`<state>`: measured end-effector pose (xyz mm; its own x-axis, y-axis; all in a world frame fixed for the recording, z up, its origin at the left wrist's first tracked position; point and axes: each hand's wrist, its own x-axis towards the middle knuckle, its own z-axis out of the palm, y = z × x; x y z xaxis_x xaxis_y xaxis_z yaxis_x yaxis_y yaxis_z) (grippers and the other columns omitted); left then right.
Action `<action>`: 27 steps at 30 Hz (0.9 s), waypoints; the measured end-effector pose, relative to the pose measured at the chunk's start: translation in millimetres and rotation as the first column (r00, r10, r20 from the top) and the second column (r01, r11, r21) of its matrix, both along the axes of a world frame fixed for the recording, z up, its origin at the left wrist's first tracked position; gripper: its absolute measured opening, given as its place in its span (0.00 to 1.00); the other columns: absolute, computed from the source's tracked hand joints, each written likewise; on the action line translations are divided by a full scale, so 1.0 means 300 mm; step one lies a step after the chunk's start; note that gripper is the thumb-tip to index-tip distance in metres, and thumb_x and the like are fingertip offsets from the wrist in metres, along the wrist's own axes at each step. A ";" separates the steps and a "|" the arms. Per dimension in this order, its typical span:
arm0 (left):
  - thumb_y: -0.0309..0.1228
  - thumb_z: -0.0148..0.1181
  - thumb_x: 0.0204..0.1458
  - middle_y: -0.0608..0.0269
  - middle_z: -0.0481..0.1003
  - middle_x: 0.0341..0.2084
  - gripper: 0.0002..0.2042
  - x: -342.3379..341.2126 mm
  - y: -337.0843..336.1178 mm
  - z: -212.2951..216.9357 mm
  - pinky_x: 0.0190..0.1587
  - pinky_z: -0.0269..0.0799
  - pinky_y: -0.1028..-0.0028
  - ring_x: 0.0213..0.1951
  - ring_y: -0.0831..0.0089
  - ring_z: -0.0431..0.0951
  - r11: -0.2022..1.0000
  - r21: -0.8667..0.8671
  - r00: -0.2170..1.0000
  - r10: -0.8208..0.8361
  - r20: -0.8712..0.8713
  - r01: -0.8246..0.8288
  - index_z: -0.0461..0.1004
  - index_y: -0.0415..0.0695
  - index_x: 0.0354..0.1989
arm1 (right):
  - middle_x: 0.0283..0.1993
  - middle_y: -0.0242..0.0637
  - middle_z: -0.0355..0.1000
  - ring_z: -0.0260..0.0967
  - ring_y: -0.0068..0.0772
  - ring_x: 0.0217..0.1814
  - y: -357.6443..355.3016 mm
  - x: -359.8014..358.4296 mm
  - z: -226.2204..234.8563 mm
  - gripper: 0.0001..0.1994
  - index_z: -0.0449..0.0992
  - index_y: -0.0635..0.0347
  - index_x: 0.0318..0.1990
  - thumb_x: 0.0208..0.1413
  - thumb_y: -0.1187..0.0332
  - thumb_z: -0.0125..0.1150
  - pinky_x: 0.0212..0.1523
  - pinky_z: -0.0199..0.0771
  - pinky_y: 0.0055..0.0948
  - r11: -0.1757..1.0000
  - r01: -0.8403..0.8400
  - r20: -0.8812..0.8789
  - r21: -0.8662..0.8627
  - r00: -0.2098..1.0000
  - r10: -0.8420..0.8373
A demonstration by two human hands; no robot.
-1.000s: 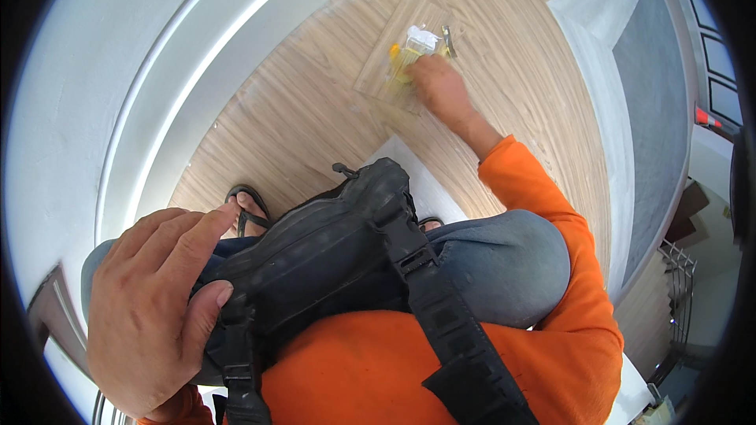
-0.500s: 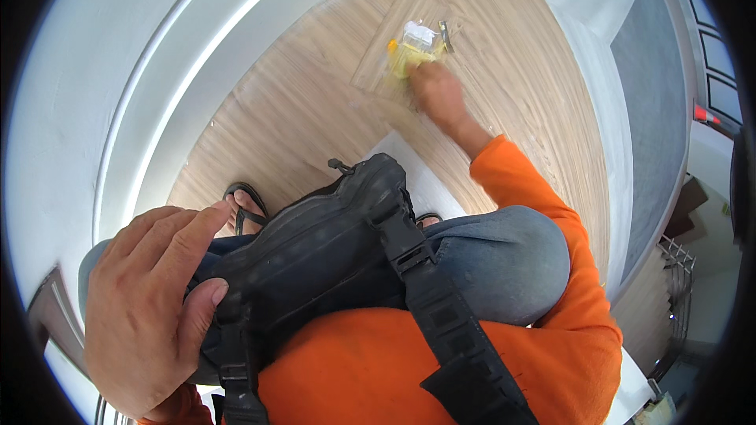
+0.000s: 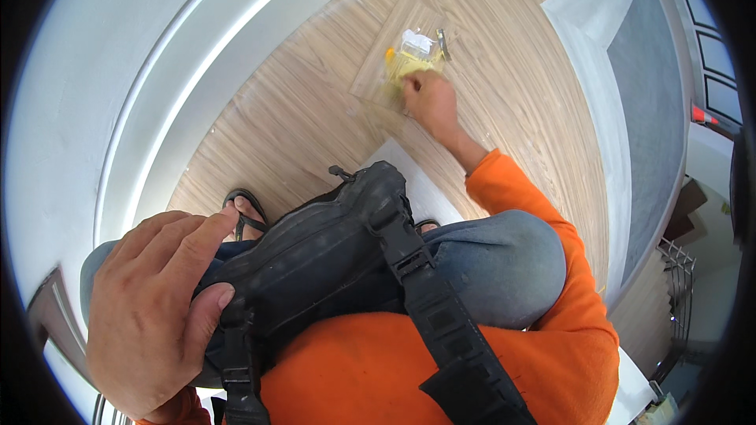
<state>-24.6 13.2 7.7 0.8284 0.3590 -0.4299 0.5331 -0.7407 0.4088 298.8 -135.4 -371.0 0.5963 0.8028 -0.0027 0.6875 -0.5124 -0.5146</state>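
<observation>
The right hand [image 3: 433, 100] works at arm's length, low over the floor [image 3: 291, 102], with its fingers curled in and their tips drawn close together at the near edge of a yellow patch [image 3: 409, 68]. Whether they pinch a piece of it or only press on it, I cannot tell.

The work looks partway along. The yellow patch is already spread out, just beyond the fingertips and running a little to their left, on a wood-grain board [image 3: 400, 17] that lies under the hand. Past it, farther from the fingers, a white lump [image 3: 416, 42] sits in a heap, apparently not spread; clear film [image 3: 410, 53] seems to lie between the two. A dark tool [image 3: 442, 44] lies beyond the fingers and slightly to their right, with no finger on it. An orange bit [image 3: 389, 55] is to their left. How much is left to do at the yellow patch is hidden partly by the fingers.

The left hand [image 3: 153, 307] takes no part: its fingers are loosely extended, thumb apart, seemingly around nothing, over the left knee [image 3: 94, 264] and beside the black pouch [image 3: 315, 260].
</observation>
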 end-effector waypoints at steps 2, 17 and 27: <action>0.34 0.66 0.52 0.47 0.81 0.46 0.27 0.003 -0.001 0.001 0.57 0.74 0.53 0.53 0.44 0.80 1.000 0.027 1.000 -0.006 -0.020 0.007 0.76 0.39 0.61 | 0.39 0.48 0.79 0.79 0.56 0.40 0.050 0.075 0.027 0.09 0.86 0.59 0.42 0.60 0.67 0.65 0.41 0.79 0.48 0.997 -0.047 0.105 0.058 0.994 0.041; 0.33 0.67 0.51 0.46 0.81 0.47 0.26 -0.011 -0.001 0.007 0.56 0.74 0.53 0.52 0.44 0.80 0.999 0.025 0.999 0.026 -0.036 -0.025 0.76 0.38 0.60 | 0.42 0.42 0.77 0.77 0.50 0.47 0.059 0.112 0.031 0.08 0.85 0.57 0.45 0.63 0.68 0.63 0.45 0.80 0.46 0.926 -0.376 0.182 -0.037 0.909 0.376; 0.35 0.64 0.53 0.42 0.81 0.47 0.24 -0.004 0.005 0.004 0.57 0.75 0.53 0.52 0.41 0.80 0.999 0.039 1.000 -0.003 -0.031 0.004 0.77 0.35 0.57 | 0.44 0.48 0.79 0.78 0.54 0.46 0.012 0.132 0.012 0.10 0.85 0.59 0.45 0.63 0.65 0.64 0.46 0.79 0.47 0.979 -0.204 0.122 0.022 0.972 0.200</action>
<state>-25.8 14.6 9.0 0.8163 0.3732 -0.4409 0.5423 -0.7579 0.3625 338.4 -131.7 -367.3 0.4164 0.9050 0.0876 0.8320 -0.3404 -0.4380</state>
